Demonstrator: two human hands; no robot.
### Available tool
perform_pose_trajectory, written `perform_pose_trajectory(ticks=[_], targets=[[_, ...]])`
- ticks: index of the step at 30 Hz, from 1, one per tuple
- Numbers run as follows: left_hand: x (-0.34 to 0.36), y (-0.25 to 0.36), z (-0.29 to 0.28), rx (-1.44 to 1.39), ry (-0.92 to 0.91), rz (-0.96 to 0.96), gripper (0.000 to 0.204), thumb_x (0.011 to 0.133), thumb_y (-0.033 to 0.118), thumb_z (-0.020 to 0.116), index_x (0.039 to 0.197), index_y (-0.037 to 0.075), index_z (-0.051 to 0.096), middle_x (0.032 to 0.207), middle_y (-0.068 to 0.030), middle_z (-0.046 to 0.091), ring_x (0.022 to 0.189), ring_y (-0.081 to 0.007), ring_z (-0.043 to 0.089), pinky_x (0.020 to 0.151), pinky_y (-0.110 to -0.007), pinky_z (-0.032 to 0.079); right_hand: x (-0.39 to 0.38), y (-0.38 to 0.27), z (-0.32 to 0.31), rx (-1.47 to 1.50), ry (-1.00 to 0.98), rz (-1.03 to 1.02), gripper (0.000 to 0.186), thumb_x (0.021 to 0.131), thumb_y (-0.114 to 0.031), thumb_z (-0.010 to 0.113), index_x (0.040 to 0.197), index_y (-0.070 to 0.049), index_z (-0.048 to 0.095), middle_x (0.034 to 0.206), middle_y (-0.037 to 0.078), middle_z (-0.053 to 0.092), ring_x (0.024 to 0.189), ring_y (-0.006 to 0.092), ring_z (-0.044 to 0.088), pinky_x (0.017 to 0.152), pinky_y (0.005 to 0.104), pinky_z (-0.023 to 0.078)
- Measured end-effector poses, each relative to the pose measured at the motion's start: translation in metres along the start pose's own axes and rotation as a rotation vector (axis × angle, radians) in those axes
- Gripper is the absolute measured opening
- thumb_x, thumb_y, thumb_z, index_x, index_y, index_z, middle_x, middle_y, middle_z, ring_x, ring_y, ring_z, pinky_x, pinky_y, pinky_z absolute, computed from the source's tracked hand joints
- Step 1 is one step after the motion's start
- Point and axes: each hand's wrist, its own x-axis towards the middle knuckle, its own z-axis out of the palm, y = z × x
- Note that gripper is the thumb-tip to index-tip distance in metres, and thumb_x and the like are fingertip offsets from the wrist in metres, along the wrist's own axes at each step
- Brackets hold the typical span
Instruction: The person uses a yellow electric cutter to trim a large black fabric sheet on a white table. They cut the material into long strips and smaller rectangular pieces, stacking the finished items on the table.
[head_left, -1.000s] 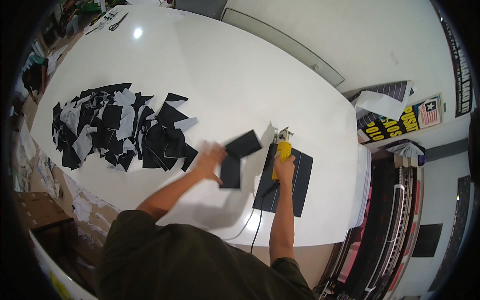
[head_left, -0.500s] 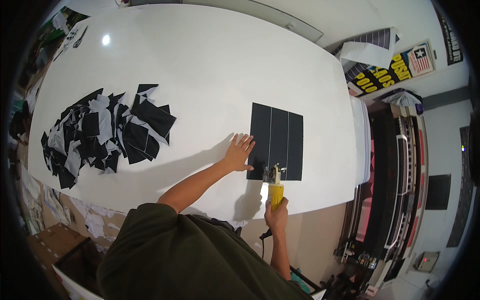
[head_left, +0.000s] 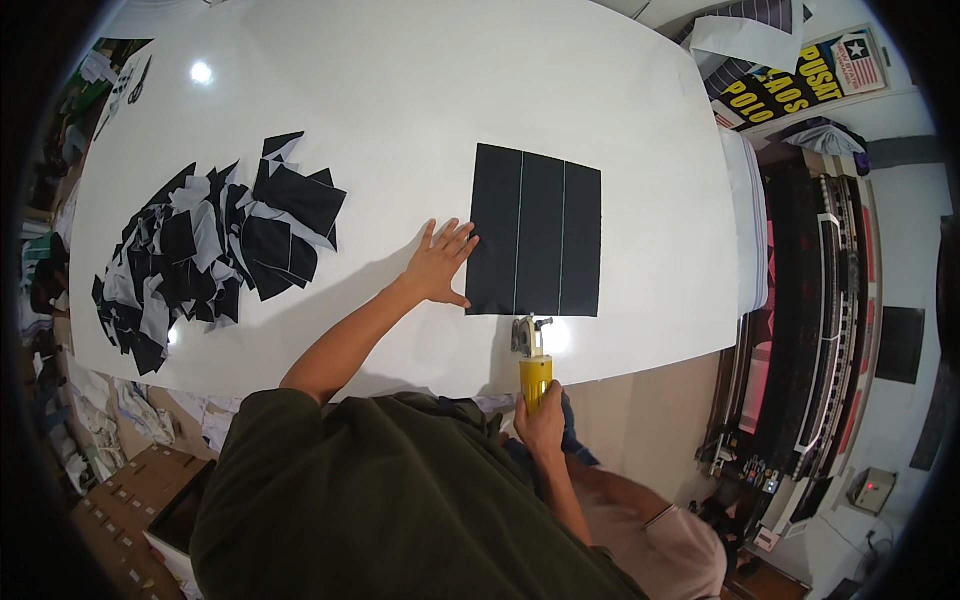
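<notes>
My left hand (head_left: 436,268) rests with fingers spread at the left edge of a dark rectangular fabric piece (head_left: 540,230), which lies flat on the white table (head_left: 390,90) with two pale lengthwise lines. My right hand (head_left: 542,425) grips a yellow handheld electric cutter (head_left: 536,372), its metal head just below the fabric's near edge, beside the right-hand line's left neighbour. To the left lies a heap of black and pale grey cut fabric pieces (head_left: 205,250).
Scissors (head_left: 140,82) lie at the table's far left. Another person (head_left: 650,530) is at the lower right, close by my right arm. Cardboard boxes (head_left: 120,500) stand at lower left, a large printer-like machine (head_left: 780,380) at right, a printed banner (head_left: 790,80) at upper right.
The two loose dark pieces are gone from beside the rectangle. My left hand has settled at its edge. The cutter has moved back toward me, off the fabric. Another person has appeared at lower right.
</notes>
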Motion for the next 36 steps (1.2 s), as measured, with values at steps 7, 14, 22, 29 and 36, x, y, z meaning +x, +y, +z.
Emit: perform_pose_trajectory(ticks=[7, 14, 22, 29, 36], targets=[[0.001, 0.003, -0.004, 0.004, -0.029, -0.023, 0.134, 0.065, 0.080, 0.078, 0.167, 0.011, 0.024, 0.175, -0.0129, 0.013, 0.162, -0.0363, 0.009, 0.127, -0.067, 0.006, 0.019, -0.020, 0.002, 0.053, 0.003, 0.030, 0.052, 0.094, -0.022, 0.071, 0.125, 0.009, 0.041, 0.103, 0.039, 0.061, 0.092, 0.0578, 0.063, 0.077, 0.0585, 0.053], [0.001, 0.000, -0.002, -0.042, -0.032, -0.024, 0.134, 0.065, 0.076, 0.081, 0.167, 0.011, 0.024, 0.176, -0.0123, 0.013, 0.162, -0.0357, 0.007, 0.128, -0.065, 0.004, 0.031, -0.024, 0.005, 0.035, 0.026, -0.020, 0.052, 0.094, -0.021, 0.071, 0.123, 0.010, 0.041, 0.101, 0.040, 0.061, 0.090, 0.0583, 0.064, 0.076, 0.0579, 0.054], [0.000, 0.002, -0.008, -0.055, -0.048, -0.030, 0.134, 0.065, 0.076, 0.081, 0.167, 0.010, 0.025, 0.175, -0.0120, 0.013, 0.162, -0.0352, 0.006, 0.128, -0.065, 0.004, 0.057, -0.031, 0.010, 0.041, 0.038, -0.025, 0.048, 0.093, -0.020, 0.071, 0.119, 0.006, 0.041, 0.101, 0.035, 0.060, 0.088, 0.0563, 0.065, 0.073, 0.0582, 0.054], [-0.002, 0.001, -0.006, -0.050, -0.027, -0.030, 0.133, 0.065, 0.076, 0.081, 0.166, 0.011, 0.025, 0.175, -0.0119, 0.014, 0.162, -0.0351, 0.007, 0.127, -0.066, 0.005, 0.096, -0.047, 0.008, 0.012, 0.069, -0.054, 0.045, 0.094, -0.021, 0.071, 0.116, 0.005, 0.041, 0.098, 0.039, 0.063, 0.089, 0.0575, 0.066, 0.075, 0.0581, 0.055], [-0.003, 0.001, -0.007, -0.064, -0.025, -0.031, 0.132, 0.065, 0.075, 0.081, 0.166, 0.011, 0.026, 0.175, -0.0120, 0.015, 0.162, -0.0350, 0.006, 0.127, -0.065, 0.004, 0.144, -0.059, 0.008, 0.007, 0.066, -0.056, 0.048, 0.094, -0.023, 0.071, 0.118, 0.004, 0.040, 0.104, 0.036, 0.063, 0.093, 0.0551, 0.066, 0.077, 0.0580, 0.055]])
